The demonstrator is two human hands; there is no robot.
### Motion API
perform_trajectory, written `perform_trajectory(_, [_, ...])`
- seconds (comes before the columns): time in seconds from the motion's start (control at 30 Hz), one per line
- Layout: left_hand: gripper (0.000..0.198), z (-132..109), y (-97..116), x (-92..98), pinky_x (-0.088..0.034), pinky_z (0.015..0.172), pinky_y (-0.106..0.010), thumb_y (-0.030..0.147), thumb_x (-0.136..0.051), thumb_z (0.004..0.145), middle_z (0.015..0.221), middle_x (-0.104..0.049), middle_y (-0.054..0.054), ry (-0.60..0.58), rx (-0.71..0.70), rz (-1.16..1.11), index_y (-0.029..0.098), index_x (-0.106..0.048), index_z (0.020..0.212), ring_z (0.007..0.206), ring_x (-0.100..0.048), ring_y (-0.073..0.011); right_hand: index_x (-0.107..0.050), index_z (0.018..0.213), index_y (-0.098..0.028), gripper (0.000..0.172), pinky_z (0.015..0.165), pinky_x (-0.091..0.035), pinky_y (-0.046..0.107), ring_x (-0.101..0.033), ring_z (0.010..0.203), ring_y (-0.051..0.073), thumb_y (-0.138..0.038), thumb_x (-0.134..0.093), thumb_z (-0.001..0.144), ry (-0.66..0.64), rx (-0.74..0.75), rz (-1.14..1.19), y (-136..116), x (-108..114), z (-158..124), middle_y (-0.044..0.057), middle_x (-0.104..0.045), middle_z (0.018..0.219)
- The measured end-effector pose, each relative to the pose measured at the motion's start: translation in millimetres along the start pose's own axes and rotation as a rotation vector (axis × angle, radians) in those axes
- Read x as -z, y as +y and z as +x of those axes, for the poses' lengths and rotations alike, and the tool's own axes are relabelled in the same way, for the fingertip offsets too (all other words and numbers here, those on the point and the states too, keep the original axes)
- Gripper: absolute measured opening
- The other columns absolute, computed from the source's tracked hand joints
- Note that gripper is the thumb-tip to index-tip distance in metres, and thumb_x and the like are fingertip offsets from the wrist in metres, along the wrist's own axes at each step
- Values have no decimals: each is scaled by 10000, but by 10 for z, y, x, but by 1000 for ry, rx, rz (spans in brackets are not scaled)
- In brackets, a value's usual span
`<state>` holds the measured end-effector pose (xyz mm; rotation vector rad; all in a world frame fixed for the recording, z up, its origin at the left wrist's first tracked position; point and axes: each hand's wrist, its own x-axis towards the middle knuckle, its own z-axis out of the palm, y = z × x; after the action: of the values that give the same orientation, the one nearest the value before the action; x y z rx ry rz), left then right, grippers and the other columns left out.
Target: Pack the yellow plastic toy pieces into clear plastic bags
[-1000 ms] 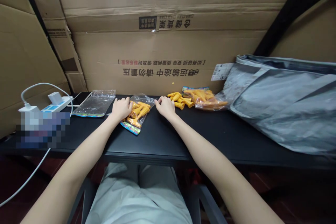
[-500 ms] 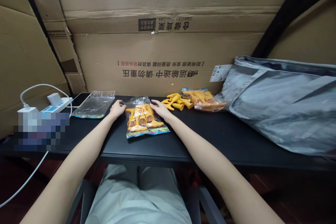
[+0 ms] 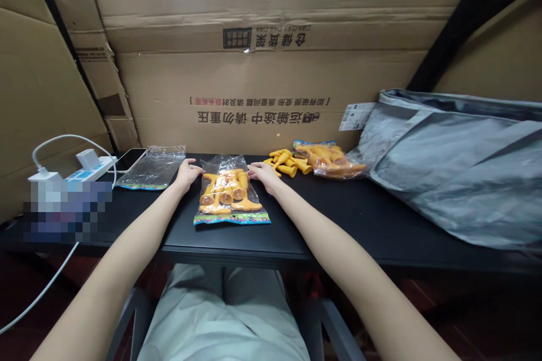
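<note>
A clear plastic bag [image 3: 232, 218] with a colourful printed strip along its near end lies flat on the black table in front of me. Several yellow plastic pieces [image 3: 226, 196], tube-shaped with flared ends, are inside it. At the bag's far left edge, my left hand [image 3: 188, 175] is closed on the plastic between thumb and fingers. Opposite it, my right hand [image 3: 263, 176] pinches the far right edge. Just beyond the right hand lies a loose heap of similar yellow pieces [image 3: 288, 163].
Another filled bag [image 3: 330, 159] sits at the back right, beside a large grey fabric bag [image 3: 449, 169]. An empty clear bag [image 3: 152, 169], a phone [image 3: 130, 160] and a power strip [image 3: 91, 170] with a white cable lie left. Cardboard [image 3: 262, 79] walls the back.
The bag between my hands has turned slightly and straightened, its printed strip shifting a little left. My right hand has moved slightly right; my left hand has barely moved.
</note>
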<state>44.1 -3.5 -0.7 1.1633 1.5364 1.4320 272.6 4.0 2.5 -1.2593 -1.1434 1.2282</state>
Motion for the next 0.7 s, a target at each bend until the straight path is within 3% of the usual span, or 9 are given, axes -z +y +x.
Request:
perform_trajectory(0.1, [452,-17,17,-26,-512,706,-262,-67,-547,691,561,-573,49,-20,48,-93,107,-460,1099,624,-647,-118,-552,816,-115,24,512,-480,180,-559,468,83,-131,-566,827,-31,-25,-2,-11,26,6,11,-597,535])
perform_trajectory(0.2, [416,-26,35,-36,-519,668,-258,-56,-546,725,565,-540,56,-19,92,-158,113,-455,1094,597,-646,-118,-553,726,-118,88,488,-466,169,-546,444,71,-113,-599,801,-37,-53,-17,-21,45,15,2,-582,508])
perform_trajectory(0.37, [406,-41,63,-18,-510,621,-249,30,-644,733,607,-586,18,-41,149,-170,98,-447,1082,511,-595,-87,-554,677,-115,128,442,-449,163,-524,413,64,-109,-622,786,-55,-89,-46,-48,44,-5,-7,-556,485])
perform_trajectory(0.53, [360,-85,88,-6,-483,579,-212,0,-675,683,563,-600,3,-93,113,-112,80,-496,984,493,-576,-83,-530,689,-122,144,355,-408,170,-495,386,69,-147,-598,813,-127,-124,-92,-65,31,-64,-20,-517,478])
perform_trajectory(0.7, [387,-76,95,-12,-472,534,-203,-38,-667,646,504,-562,34,-31,103,-77,80,-512,980,446,-549,-78,-485,660,-140,189,340,-409,166,-482,385,66,-101,-535,837,-92,-124,-123,-74,31,-77,-32,-486,461])
